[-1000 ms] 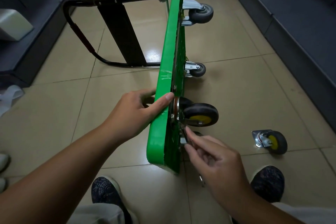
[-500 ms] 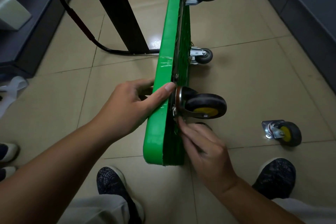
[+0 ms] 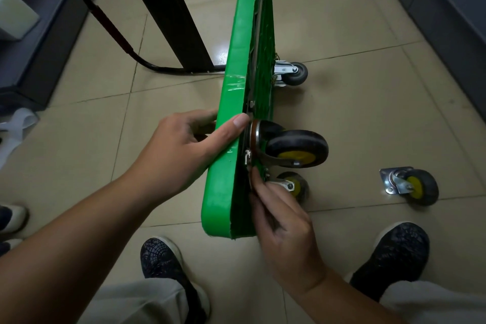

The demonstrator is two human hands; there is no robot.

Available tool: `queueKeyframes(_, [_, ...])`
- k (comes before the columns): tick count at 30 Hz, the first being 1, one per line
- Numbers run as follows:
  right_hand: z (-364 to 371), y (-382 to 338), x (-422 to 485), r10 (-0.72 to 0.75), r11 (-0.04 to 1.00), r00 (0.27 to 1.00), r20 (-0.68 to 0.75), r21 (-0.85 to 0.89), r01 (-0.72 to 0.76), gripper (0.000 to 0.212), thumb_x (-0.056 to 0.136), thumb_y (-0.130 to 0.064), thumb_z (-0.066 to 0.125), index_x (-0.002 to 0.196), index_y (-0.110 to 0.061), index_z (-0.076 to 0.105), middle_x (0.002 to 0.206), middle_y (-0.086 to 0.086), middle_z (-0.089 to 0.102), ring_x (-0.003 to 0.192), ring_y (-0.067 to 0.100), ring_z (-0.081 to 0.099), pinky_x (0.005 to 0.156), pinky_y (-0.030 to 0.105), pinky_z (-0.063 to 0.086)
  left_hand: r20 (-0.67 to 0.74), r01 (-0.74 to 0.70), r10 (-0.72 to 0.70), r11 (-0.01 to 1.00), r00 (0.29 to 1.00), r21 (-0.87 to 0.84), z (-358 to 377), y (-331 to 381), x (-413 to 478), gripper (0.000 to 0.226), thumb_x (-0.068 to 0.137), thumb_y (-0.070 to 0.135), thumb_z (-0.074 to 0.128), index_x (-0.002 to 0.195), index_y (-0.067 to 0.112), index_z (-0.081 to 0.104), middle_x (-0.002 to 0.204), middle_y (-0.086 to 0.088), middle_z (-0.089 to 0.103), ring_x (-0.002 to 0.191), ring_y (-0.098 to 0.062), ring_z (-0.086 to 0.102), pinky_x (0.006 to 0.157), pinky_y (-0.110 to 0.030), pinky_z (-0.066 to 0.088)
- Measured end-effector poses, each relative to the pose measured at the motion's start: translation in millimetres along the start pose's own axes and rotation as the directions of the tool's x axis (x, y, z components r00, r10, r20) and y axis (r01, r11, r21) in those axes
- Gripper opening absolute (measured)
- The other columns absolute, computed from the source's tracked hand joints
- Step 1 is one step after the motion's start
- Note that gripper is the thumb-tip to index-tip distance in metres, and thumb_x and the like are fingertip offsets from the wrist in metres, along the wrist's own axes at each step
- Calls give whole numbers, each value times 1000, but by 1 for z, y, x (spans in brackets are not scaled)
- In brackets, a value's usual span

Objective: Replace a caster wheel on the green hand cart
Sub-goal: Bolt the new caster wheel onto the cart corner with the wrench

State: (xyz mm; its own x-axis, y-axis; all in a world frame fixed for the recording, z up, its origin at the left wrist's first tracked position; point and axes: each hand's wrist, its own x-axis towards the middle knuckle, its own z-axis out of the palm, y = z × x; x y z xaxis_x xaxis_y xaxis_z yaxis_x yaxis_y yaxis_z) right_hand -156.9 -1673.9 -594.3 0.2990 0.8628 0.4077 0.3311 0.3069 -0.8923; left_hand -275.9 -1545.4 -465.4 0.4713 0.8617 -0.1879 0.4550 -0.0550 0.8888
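Green cart (image 3: 232, 102), four mounted casters (image 3: 297, 148), one loose caster (image 3: 413, 185), two hands (image 3: 181, 150) (image 3: 286, 239)

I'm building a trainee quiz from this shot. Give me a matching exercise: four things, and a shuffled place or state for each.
1 left hand
2 right hand
3 loose caster
4 black handle

A on the tiles, right of the green deck
B gripping the deck's edge
C fingertips at the mounted caster's plate
D left of the deck

Pairs: 1-B, 2-C, 3-A, 4-D
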Motion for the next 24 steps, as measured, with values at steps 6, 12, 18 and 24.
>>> queueKeyframes(6, [-2, -28, 2, 150, 985, 989, -16, 87, -148, 40, 101, -13, 58, 140, -6, 59, 111, 6, 74, 104, 12, 70, 92, 26, 55, 4, -1, 0, 999, 1000, 37, -2, -1, 0, 38, 89, 59, 60, 110, 31, 75, 94, 10, 79, 85, -8, 76, 66, -18, 58])
queueKeyframes(12, [-8, -82, 26, 518, 815, 853, 61, 268, -514, 30, 100, -13, 61, 98, -37, 79, 86, -15, 78, 82, 3, 73, 74, 21, 60, -6, 1, -1, 999, 1000, 48, -2, -1, 0, 44, 88, 61, 62, 113, 28, 76, 90, 9, 79, 80, -7, 76, 60, -14, 53])
queueKeyframes(18, [-25, -115, 84, 813, 465, 547, 198, 345, -815, 31, 95, -12, 63, 65, -8, 67, 56, 9, 57, 42, 17, 44, 44, 20, 36, -20, -25, 27, 994, 999, 103, 0, -5, 1, 39, 89, 73, 60, 103, 41, 77, 86, 11, 78, 75, -5, 72, 63, -23, 54])
queueKeyframes(24, [-33, -137, 127, 755, 297, 406, 515, 283, -912, 29, 100, -17, 54, 71, -13, 57, 56, 1, 50, 37, 2, 32, 41, 13, 21, -39, -70, 79, 978, 996, 199, -5, -6, 2, 51, 65, 67, 44, 90, 36, 75, 70, 21, 67, 68, -2, 64, 64, -29, 48])
